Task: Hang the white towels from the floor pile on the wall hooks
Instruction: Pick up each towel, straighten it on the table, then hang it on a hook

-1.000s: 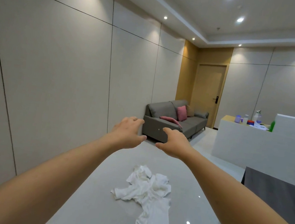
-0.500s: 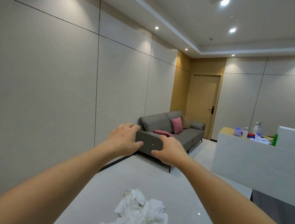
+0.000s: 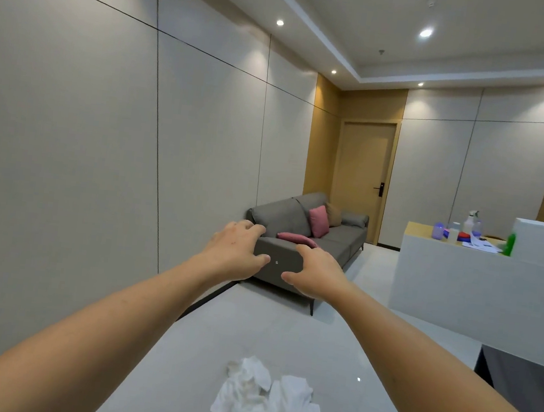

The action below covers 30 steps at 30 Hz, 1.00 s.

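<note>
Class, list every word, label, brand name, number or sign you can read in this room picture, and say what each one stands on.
None can be read.
Papers on the counter: any print is too small and blurred.
Spray bottle and green bottle on the counter: any labels are too small to read.
Door lock: no legible marking.
White towels on the floor: no visible tag or print.
</note>
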Tool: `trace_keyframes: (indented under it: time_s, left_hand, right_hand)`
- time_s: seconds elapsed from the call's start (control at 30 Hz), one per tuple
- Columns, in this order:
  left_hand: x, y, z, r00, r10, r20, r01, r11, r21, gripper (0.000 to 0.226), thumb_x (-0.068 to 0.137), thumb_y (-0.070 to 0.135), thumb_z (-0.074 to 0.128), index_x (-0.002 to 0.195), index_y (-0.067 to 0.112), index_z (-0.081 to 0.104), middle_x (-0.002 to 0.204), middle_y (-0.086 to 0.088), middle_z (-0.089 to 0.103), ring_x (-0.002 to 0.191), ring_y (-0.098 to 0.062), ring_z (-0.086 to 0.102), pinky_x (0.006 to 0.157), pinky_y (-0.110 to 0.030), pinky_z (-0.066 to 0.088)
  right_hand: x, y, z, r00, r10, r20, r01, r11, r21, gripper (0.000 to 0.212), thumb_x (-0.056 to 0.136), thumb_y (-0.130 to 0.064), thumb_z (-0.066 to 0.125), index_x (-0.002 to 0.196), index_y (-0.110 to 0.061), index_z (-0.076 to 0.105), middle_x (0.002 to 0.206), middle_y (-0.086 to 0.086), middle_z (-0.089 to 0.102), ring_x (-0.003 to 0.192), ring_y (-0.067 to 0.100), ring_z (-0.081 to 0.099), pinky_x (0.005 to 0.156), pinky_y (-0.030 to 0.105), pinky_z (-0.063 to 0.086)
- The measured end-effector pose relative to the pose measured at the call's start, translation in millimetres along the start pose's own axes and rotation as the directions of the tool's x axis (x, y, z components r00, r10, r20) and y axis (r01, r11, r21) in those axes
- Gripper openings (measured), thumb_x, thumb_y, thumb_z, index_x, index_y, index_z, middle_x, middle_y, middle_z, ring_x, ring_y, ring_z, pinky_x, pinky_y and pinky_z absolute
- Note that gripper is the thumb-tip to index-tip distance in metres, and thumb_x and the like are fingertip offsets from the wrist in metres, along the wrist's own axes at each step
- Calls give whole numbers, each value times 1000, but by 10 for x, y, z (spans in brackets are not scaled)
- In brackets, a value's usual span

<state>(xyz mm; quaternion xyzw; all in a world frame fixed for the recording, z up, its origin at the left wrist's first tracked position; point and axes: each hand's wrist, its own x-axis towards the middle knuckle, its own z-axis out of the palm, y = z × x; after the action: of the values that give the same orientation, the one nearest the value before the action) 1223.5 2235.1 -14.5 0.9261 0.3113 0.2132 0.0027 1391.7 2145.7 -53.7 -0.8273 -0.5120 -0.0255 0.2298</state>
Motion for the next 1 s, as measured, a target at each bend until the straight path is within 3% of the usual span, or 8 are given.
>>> trace_keyframes:
  time_s: [0.13,0.33,0.7,0.83,1.0]
  left_hand:
    - [451,-512,173,999,19,38,-18,1000,-16,58,93,49,54,144,25,40,145,-1,44,134,-24,37,102,-42,38]
    - [955,-1100,718,991,23,130,-12,996,-85,63,91,49,55,147,25,37,149,0,40,137,-24,34,106,-43,37]
    - [1800,-1538,2239,941,48,336,-22,996,-81,62,91,48,56,145,23,41,148,-3,43,135,-26,38,104,-42,38]
    - [2168,-1661,2987,892,40,449,0,996,-89,66,89,49,57,146,22,39,151,-4,40,136,-26,39,108,-44,39]
    - [2451,-1879,3899,779,10,627,58,994,-88,65,90,45,59,147,20,39,148,-6,43,134,-27,41,105,-41,41]
  right_hand:
    - [518,-180,258,998,55,-3,-55,998,-3,74,82,-50,67,146,-26,40,137,3,54,117,23,55,92,41,53]
    - [967,-170,769,985,156,76,-153,987,-54,76,86,-48,64,150,-22,33,142,9,48,127,29,48,98,39,48]
    - [1831,571,1901,936,300,183,-306,952,0,72,87,-46,65,147,-17,39,144,6,50,129,27,49,102,39,46]
    - [2143,1064,2448,887,376,267,-401,915,45,76,87,-45,65,151,-18,34,150,6,44,135,26,44,105,39,43]
    - [2328,1664,3122,768,469,436,-544,837,58,75,87,-40,66,150,-14,35,145,7,49,133,26,46,100,33,42]
